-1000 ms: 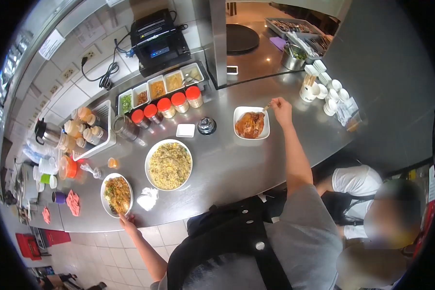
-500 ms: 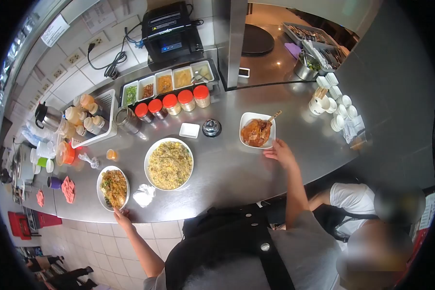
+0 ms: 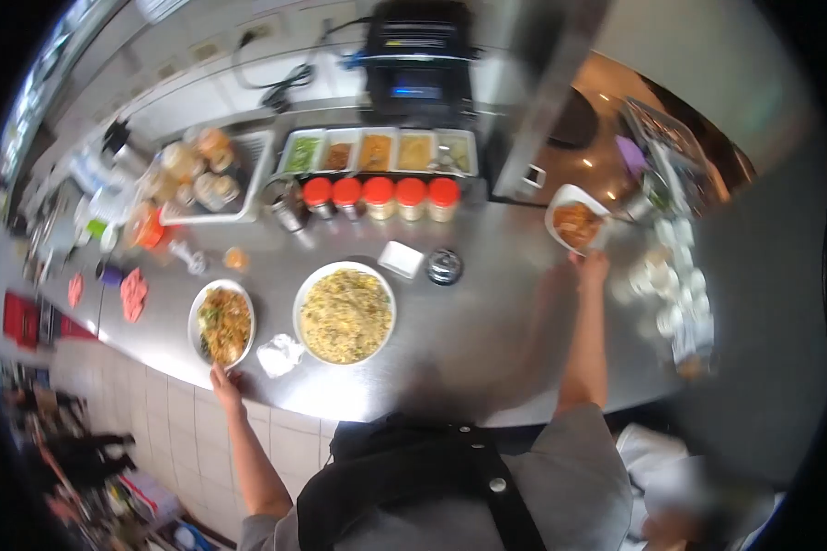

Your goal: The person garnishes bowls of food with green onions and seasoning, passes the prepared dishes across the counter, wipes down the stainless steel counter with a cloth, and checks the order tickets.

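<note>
My right hand (image 3: 590, 264) grips the near edge of a small white bowl (image 3: 549, 219) of reddish-brown food, held at the back right by the pass-through opening. A spoon handle sticks out of that bowl. At the left, my left hand (image 3: 224, 381) holds the near rim of an oval white dish (image 3: 194, 323) of noodle-like food at the counter's front edge. Between them stand a large plate of fried rice (image 3: 345, 315) and a crumpled white wad (image 3: 279, 355). A small white square dish (image 3: 401, 259) and a silver call bell (image 3: 444, 266) sit behind.
Red-lidded jars (image 3: 379, 197) and a tray of toppings (image 3: 375, 152) line the back, below a black printer (image 3: 418, 64). Bottles fill a white basket (image 3: 248, 213) at the left. Stacked cups (image 3: 678, 275) stand right. A co-worker's white sleeve (image 3: 652, 450) shows lower right.
My right hand has moved the small bowl away and to the right, toward the opening. My left hand stays at the oval dish. The view has turned, and the co-worker sits lower in it.
</note>
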Available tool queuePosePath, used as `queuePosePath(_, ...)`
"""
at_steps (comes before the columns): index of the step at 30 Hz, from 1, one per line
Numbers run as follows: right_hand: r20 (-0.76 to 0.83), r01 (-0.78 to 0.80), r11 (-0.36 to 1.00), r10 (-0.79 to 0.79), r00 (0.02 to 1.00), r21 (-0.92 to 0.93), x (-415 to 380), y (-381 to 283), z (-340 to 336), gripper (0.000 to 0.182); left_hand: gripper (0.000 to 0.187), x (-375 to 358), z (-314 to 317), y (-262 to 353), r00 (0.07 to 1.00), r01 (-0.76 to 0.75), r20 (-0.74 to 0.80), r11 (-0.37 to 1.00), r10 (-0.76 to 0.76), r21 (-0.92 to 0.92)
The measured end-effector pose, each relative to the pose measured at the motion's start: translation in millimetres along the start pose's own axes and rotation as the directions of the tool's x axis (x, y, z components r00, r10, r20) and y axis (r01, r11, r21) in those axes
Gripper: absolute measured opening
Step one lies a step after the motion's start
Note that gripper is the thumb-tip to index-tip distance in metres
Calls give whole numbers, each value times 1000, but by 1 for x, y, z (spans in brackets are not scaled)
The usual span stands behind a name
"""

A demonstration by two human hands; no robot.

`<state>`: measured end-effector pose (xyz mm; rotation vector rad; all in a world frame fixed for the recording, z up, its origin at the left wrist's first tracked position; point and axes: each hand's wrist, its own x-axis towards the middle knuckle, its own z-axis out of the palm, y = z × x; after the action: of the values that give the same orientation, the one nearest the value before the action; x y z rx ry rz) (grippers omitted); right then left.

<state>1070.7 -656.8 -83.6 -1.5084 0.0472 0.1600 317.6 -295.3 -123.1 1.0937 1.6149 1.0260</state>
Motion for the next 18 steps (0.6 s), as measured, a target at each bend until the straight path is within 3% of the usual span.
queuePosePath(1,-48,38,998,-36,998,54,2,-20,17,22,57,-1,1,0,999,23,-38,1000,-23,3)
queuePosePath(2,11,2,997,-3,1000,82,46,-2,7,23,59,-4,5,3,995,49,-82,999,-49,0)
queuePosePath(5,-53,-45,990,52,997,133,123,24,10,24,66,-19,12,17,992,24,-124,1000,-23,4)
queuePosePath(9,-22,-170,952,181,983,254,223,69,-8,33,70,-21,18,21,985,31,-170,999,-35,-27)
queuePosePath(10,14,-180,953,182,983,242,233,69,-11,33,69,-18,18,15,983,-9,-182,999,-1,-54)
queuePosePath(14,80,-201,827,187,979,525,228,42,-1,39,65,-27,22,31,985,4,-172,1000,-4,-1)
queuePosePath(15,90,-208,828,189,978,521,225,46,4,39,62,-25,22,29,983,-19,-183,1000,18,-4)
queuePosePath(16,204,-302,860,236,950,411,247,69,-8,37,62,-26,22,32,982,-19,-190,1000,17,-7)
queuePosePath(18,473,-400,895,269,839,199,214,65,-4,34,62,-28,23,35,987,-2,-159,996,-13,-94)
